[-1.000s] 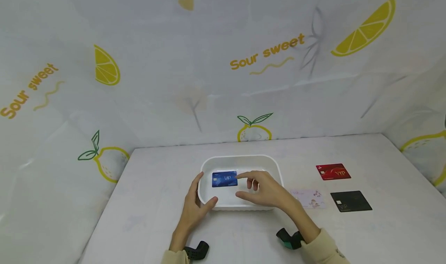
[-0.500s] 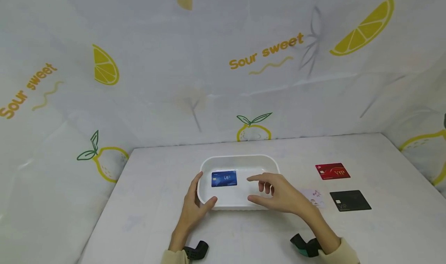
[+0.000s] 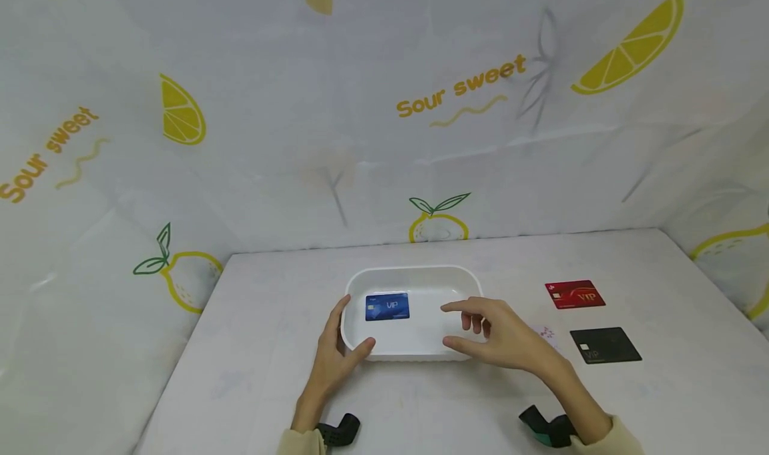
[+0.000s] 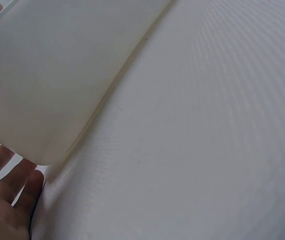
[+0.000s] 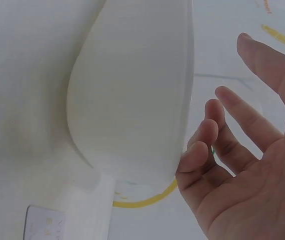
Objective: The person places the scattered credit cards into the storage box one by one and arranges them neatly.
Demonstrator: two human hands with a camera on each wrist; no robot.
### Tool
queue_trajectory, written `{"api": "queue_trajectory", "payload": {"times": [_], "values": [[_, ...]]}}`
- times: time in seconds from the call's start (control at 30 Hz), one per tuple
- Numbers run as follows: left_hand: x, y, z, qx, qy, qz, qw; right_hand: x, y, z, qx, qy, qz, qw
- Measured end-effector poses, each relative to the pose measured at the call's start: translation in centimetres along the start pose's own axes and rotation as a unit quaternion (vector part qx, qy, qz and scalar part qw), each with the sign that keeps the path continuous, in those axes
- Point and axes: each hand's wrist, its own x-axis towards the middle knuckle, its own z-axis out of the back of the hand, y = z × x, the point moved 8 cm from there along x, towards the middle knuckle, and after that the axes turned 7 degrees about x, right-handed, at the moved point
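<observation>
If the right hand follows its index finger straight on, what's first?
The right hand would probably meet the blue rectangular VIP card in the white rounded plastic tray, or pass above it; depth is unclear.

Creased white lemon-printed plastic-looking sheeting [image 3: 354, 115] is rising behind a flat white tabletop [image 3: 420, 405].
It is running along the surface's far edge.

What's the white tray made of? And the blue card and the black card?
The white tray looks like smooth, slightly shiny plastic: soft highlights show inside. The blue card seems to be thin printed plastic, flat with crisp edges; coated paper could look similar. The black card is probably plastic too, flat with a duller, maybe matte face.
</observation>
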Motion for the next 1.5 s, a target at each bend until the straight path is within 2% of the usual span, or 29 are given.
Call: {"api": "queue_trajectory", "payload": {"times": [0.43, 0.73, 1.0, 1.5], "values": [[0.1, 0.1, 0.0, 0.007, 0.001, -0.003, 1.0000, -1.7, -1.2, 2.1, -0.009, -0.041, -0.014, 0.999], [0.0, 0.0, 0.0, 0.004, 0.003, -0.006, 1.0000, -2.9, -1.9, 3.8, 0.003, -0.069, 0.026, 0.997], [0.0, 0.1, 0.1, 0.003, 0.004, -0.006, 1.0000, -4.1, -4.0, 4.7, -0.011, -0.071, -0.007, 0.997], [0.1, 0.1, -0.1, -0.013, 0.008, -0.008, 0.9998, -6.7, -7.4, 6.8, -0.044, -0.073, -0.003, 0.996]]}}
